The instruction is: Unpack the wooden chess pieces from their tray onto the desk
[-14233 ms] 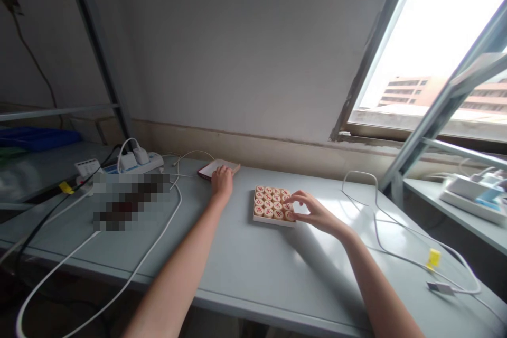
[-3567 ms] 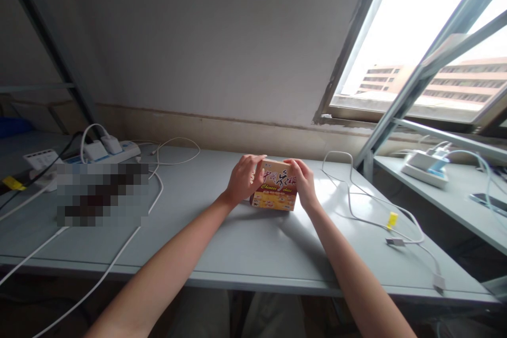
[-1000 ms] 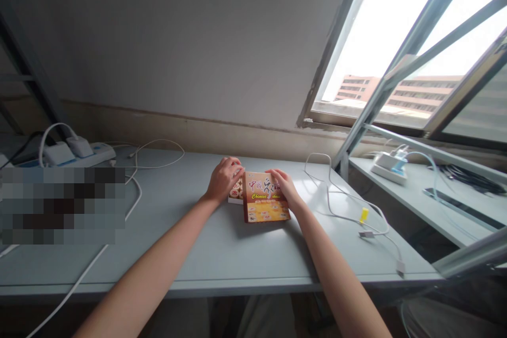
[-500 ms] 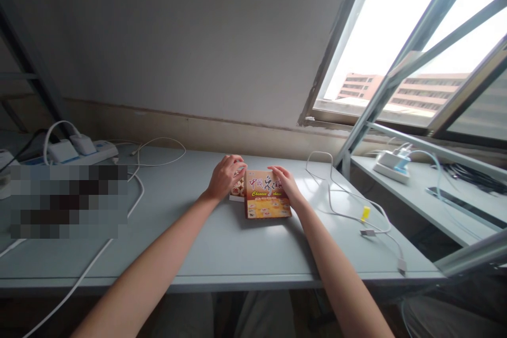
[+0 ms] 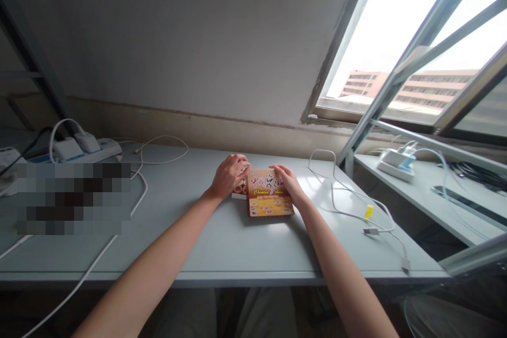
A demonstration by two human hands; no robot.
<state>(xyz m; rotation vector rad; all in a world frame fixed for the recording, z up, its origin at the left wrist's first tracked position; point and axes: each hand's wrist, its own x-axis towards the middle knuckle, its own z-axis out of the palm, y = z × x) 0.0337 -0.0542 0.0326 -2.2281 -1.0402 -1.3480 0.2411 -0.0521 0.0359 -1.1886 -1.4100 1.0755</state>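
Note:
A Chinese chess box, brown and yellow with printed lettering, lies on the desk in front of me. A white-edged tray with round chess pieces sticks out from the box's left side. My left hand is closed over the tray, its fingers bent at the far side and reaching the box's upper left corner. Some of the pieces are hidden beneath it. My right hand grips the box along its right edge, with fingertips at the far right corner and the thumb side partly out of sight.
White cables with USB plugs and a yellow tag lie to the right. At the left are a power strip with chargers, more cable and a blurred-out patch. A second desk with another power strip stands beyond a metal frame.
The tray shows slightly less beside the box, and my left hand sits a little closer to it. My right hand keeps its hold. The whole view has shifted slightly.

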